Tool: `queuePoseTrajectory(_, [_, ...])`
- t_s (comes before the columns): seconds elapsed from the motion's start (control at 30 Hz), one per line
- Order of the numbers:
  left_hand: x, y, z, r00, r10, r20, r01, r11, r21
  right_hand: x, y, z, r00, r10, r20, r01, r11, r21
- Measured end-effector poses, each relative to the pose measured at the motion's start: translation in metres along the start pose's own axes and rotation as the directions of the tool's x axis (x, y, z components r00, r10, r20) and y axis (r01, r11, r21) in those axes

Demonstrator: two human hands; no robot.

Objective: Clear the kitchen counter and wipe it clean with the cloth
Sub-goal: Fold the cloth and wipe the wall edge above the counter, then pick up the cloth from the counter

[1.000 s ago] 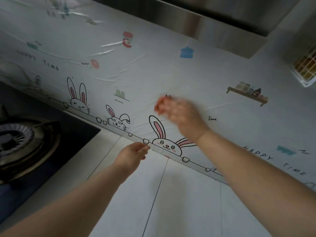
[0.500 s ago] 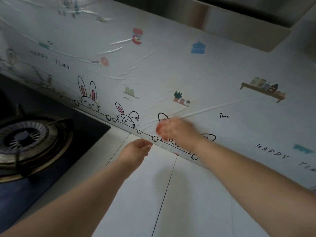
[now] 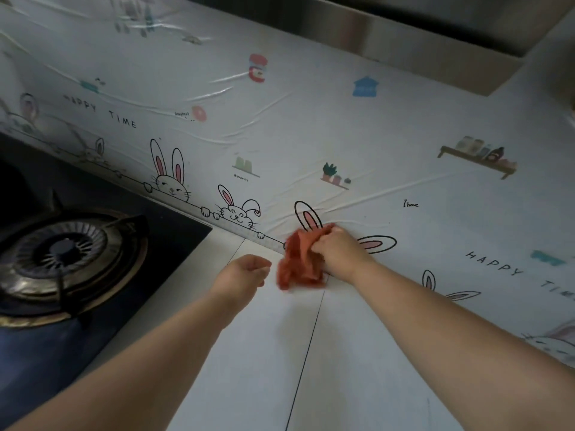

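Over on the left, a gas burner point(image 3: 63, 255) set in a dark glass hob point(image 3: 40, 353). Along the back, a wrinkled film splashback point(image 3: 280, 119) printed with rabbits and "HAPPY TIME". Up top, a steel range hood point(image 3: 404, 42).

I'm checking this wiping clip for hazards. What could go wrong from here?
The cloth hangs loose from the right hand, so part of it may drag without wiping. Sweeping left could carry it onto the gas burner. The wrinkled wall film might snag or peel if rubbed.
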State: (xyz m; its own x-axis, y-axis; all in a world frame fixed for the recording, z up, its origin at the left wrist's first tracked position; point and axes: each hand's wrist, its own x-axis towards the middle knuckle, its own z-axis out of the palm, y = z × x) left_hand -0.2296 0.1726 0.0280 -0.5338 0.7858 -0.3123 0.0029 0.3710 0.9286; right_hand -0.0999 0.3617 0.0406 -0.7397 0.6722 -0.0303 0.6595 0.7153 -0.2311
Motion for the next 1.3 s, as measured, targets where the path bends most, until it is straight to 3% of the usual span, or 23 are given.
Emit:
queuePoseTrajectory(0.1, [-0.009, 0.009, -0.001, 1.0, 0.002, 0.011, -0.002, 1.0, -0.016, -0.015, -0.013, -0.033, 0.994, 0.007, -0.107, 0.02, 0.969, 0.246])
queuePoseTrajectory(0.2, [-0.02, 0.018, 0.003, 0.999, 0.011, 0.038, -0.011, 1.0, -0.007, -0.029, -0.036, -0.056, 0.969, 0.18, -0.17, -0.064, 0.845, 0.531])
queuePoseTrajectory(0.33, [-0.032, 0.029, 0.002, 0.994, 0.023, 0.105, -0.027, 0.999, 0.036, -0.054, -0.059, -0.08, 0.952, 0.275, -0.135, -0.073, 0.631, 0.772])
queuePoseTrajectory(0.5, [-0.056, 0.055, -0.008, 0.99, 0.051, 0.132, -0.075, 0.98, 0.182, -0.094, -0.086, -0.129, 0.971, 0.213, -0.105, 0.006, 0.422, 0.907])
queuePoseTrajectory(0.7, [-0.094, 0.075, -0.001, 0.927, 0.093, 0.364, -0.212, 0.929, 0.304, -0.153, -0.125, -0.172, 0.976, 0.147, -0.157, 0.14, 0.123, 0.983])
queuePoseTrajectory(0.8, [-0.111, 0.086, -0.001, 0.932, 0.168, 0.322, -0.3, 0.856, 0.422, -0.189, -0.133, -0.186, 0.952, 0.248, -0.182, 0.163, 0.098, 0.982])
queuePoseTrajectory(0.87, [-0.119, 0.093, -0.005, 0.951, 0.197, 0.238, -0.29, 0.837, 0.464, -0.216, -0.134, -0.192, 0.925, 0.349, -0.15, 0.105, 0.146, 0.984])
queuePoseTrajectory(0.93, [-0.127, 0.1, -0.012, 0.956, 0.228, 0.187, -0.288, 0.856, 0.429, -0.245, -0.134, -0.19, 0.9, 0.433, -0.044, -0.069, 0.241, 0.968])
queuePoseTrajectory(1.0, [-0.137, 0.108, -0.017, 0.951, 0.241, 0.191, -0.289, 0.914, 0.283, -0.27, -0.135, -0.183, 0.897, 0.414, 0.155, -0.288, 0.283, 0.915])
queuePoseTrajectory(1.07, [-0.15, 0.12, -0.018, 0.931, 0.212, 0.298, -0.249, 0.964, 0.093, -0.291, -0.14, -0.174, 0.877, 0.411, 0.25, -0.403, 0.344, 0.848])
queuePoseTrajectory(1.17, [-0.173, 0.137, -0.018, 0.835, 0.187, 0.517, -0.183, 0.981, -0.059, -0.313, -0.149, -0.168, 0.851, 0.518, 0.092, -0.332, 0.393, 0.858])
queuePoseTrajectory(1.23, [-0.183, 0.146, -0.017, 0.763, 0.196, 0.616, -0.169, 0.98, -0.102, -0.326, -0.151, -0.164, 0.851, 0.526, 0.02, -0.251, 0.373, 0.893])
queuePoseTrajectory(1.3, [-0.197, 0.153, -0.012, 0.693, 0.179, 0.698, -0.111, 0.984, -0.142, -0.344, -0.155, -0.161, 0.854, 0.519, 0.045, -0.219, 0.279, 0.935])
